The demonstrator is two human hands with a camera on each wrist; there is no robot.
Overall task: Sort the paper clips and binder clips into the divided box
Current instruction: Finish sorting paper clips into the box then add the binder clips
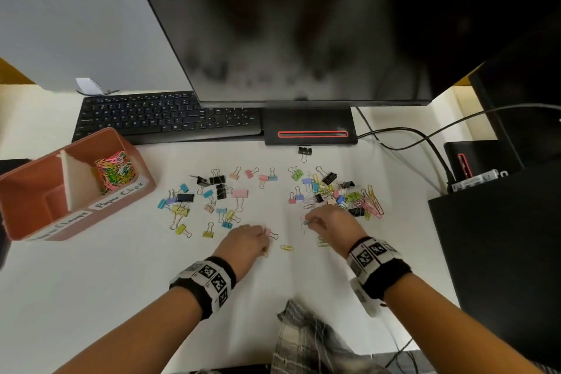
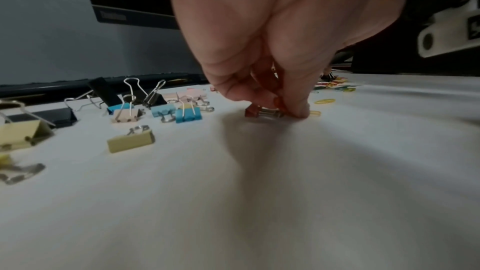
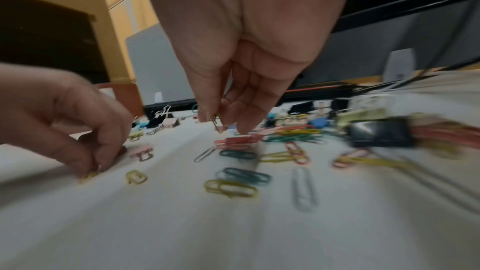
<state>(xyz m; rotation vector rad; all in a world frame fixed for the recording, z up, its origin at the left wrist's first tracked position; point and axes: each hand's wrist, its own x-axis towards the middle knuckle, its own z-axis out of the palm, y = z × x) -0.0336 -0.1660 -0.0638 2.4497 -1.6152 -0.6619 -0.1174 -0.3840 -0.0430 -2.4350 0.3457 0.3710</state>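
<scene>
In the right wrist view we find the black binder clip [image 3: 380,132] at three o'clock smeared by blur; the terracotta divided box [image 1: 18,206] is cut at nine o'clock, its near label unreadable.

My white worktop [image 1: 91,297] carries the divided box [image 1: 27,182] at left, scattered binder clips [image 1: 185,198], a paper-clip heap [image 1: 372,206], keyboard [image 1: 164,118] and monitor stand [image 1: 309,127].
</scene>
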